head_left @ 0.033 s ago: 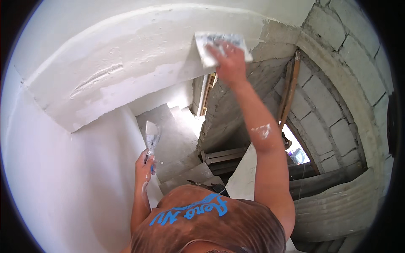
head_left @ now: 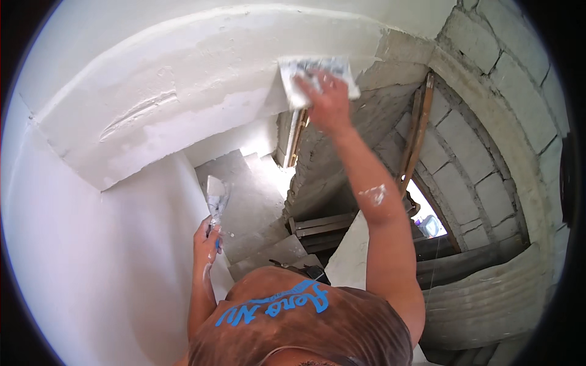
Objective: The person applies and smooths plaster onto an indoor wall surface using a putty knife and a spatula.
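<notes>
My right hand [head_left: 326, 104] grips a wide flat plastering trowel [head_left: 292, 76], its face smeared pale, against the plastered band [head_left: 213, 73] high in the view. My right forearm has a white smear. Lower left, my left hand [head_left: 206, 243] is closed round a putty knife [head_left: 215, 194] whose coated blade points upward; a bit of blue shows at its handle. The white wall [head_left: 104, 244] is beside that hand.
Concrete stair steps [head_left: 238, 195] descend below me. To the right are a rough concrete slope [head_left: 366, 122], upright timbers [head_left: 415, 134], grey block walling [head_left: 491, 195], dark wooden boards [head_left: 323, 226] and a bright opening [head_left: 418, 201] with a small object in it.
My right hand and the trowel have moved slightly down and to the left along the plastered band. My left hand with the putty knife has barely shifted.
</notes>
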